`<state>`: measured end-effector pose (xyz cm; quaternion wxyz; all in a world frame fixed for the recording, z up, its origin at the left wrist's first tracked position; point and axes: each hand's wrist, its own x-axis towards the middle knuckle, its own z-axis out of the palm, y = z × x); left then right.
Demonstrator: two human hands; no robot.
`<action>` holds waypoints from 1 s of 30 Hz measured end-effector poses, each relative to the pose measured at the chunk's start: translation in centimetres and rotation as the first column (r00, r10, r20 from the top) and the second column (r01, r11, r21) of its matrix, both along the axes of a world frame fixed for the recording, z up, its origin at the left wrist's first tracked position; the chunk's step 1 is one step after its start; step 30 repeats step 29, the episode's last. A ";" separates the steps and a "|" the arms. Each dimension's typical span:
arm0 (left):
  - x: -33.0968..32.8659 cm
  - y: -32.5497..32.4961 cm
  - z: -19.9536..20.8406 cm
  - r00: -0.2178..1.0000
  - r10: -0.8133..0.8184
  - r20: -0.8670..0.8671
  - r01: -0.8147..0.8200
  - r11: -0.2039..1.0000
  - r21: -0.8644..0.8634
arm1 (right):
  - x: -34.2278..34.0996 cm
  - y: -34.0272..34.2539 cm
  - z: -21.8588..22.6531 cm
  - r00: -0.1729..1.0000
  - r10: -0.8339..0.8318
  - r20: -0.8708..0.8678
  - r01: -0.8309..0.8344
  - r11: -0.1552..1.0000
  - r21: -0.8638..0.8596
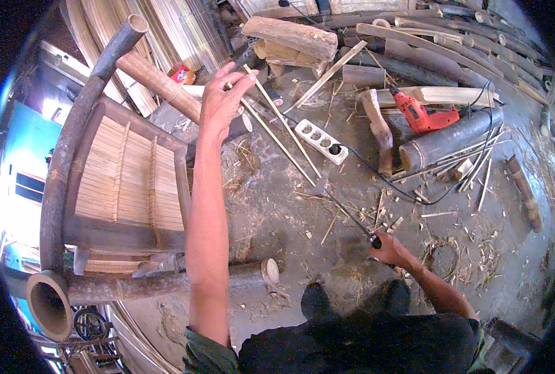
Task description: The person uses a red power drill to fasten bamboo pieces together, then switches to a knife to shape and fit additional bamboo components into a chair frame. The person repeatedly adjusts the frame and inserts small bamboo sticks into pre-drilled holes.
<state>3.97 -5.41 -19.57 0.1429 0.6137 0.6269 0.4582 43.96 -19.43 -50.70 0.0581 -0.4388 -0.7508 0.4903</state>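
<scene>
Far left: a bamboo chair frame (pixel 112 181) lies on its side on the workshop floor (pixel 290 206), slatted panel facing up, thick dark poles along its edges. Left hand (pixel 222 100) is raised at the frame's upper corner, fingers curled around a bundle of thin bamboo sticks (pixel 277 134); the sticks slant down and to the right from the grip, over the floor. Just right of the sticks: a white power strip (pixel 321 141) with a black cable (pixel 402 187) running from it. Right hand (pixel 389 248), low and near the body, is closed around a dark-handled thin tool (pixel 352 218) pointing up-left. Further right: a red power drill (pixel 422 114) beside a large bamboo tube (pixel 452 138). Bamboo shavings scattered throughout.
</scene>
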 end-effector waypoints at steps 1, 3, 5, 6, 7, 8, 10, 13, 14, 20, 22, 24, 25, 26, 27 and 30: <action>-0.2 -0.1 0.0 0.996 0.042 -0.077 -0.040 0.999 0.020 | 0.2 -0.1 -0.3 1.000 0.010 0.008 -0.010 1.000 -0.003; -0.3 -0.3 -0.3 0.968 0.121 -0.219 -0.109 0.992 0.065 | 0.3 -0.3 0.6 1.000 0.013 0.015 -0.012 1.000 -0.023; -0.6 -0.6 -0.1 0.871 0.200 -0.448 -0.156 0.979 0.134 | 0.1 -0.6 1.0 1.000 -0.018 0.016 0.018 0.999 -0.034; -0.7 -0.9 0.1 0.799 0.242 -0.550 -0.175 0.969 0.173 | -0.1 -0.9 1.1 0.999 -0.050 0.014 0.050 0.998 -0.035; -0.8 -0.8 0.2 0.811 0.214 -0.544 -0.176 0.977 0.122 | 0.0 -1.0 1.1 0.997 -0.080 0.013 0.081 0.996 -0.036; -1.3 -0.6 0.5 0.903 0.088 -0.421 -0.090 0.996 0.015 | 0.2 -1.0 1.0 0.997 -0.078 0.030 0.079 0.996 -0.044; -3.1 -0.7 1.8 0.984 -0.119 -0.131 0.098 0.984 -0.151 | 0.1 -1.0 0.8 0.998 -0.045 0.045 0.048 0.997 -0.064; -5.0 -0.4 2.6 0.959 -0.188 -0.212 0.130 0.957 -0.261 | -0.2 -1.1 1.8 0.998 -0.045 0.055 0.051 0.991 -0.123; -4.9 -0.2 2.9 0.948 -0.199 -0.250 0.127 0.952 -0.278 | -0.1 -1.2 1.3 0.995 -0.055 0.082 0.064 0.993 -0.103; -4.2 -0.4 0.9 0.934 0.015 -0.357 -0.034 0.998 -0.048 | 0.3 -1.9 -0.8 0.995 -0.098 0.035 0.097 0.995 0.032; -1.7 -0.9 -0.9 0.998 0.044 -0.050 -0.049 0.995 -0.090 | 0.6 -1.9 -0.5 0.996 -0.093 -0.001 0.092 0.988 0.121; -0.5 -0.9 -6.0 0.942 -0.067 0.328 0.072 0.997 -0.003 | 0.1 -2.0 2.5 0.992 -0.117 0.040 0.115 0.992 0.044; 0.7 -0.8 -8.5 0.931 -0.026 0.363 0.034 0.999 -0.016 | 0.1 -1.9 3.7 0.989 -0.133 0.063 0.132 0.991 0.012; 1.6 -1.1 -10.8 0.955 -0.027 0.295 0.042 0.998 -0.042 | 0.5 -2.0 3.7 0.983 -0.176 0.044 0.175 0.984 0.021; 2.3 -1.6 -12.6 0.972 -0.020 0.233 0.063 0.982 -0.180 | 0.8 -2.4 3.6 0.977 -0.212 0.024 0.212 0.977 0.029; 3.5 -1.4 -14.4 0.983 -0.036 0.180 0.091 0.948 -0.306 | 1.6 -2.6 3.0 0.965 -0.261 0.013 0.260 0.965 0.048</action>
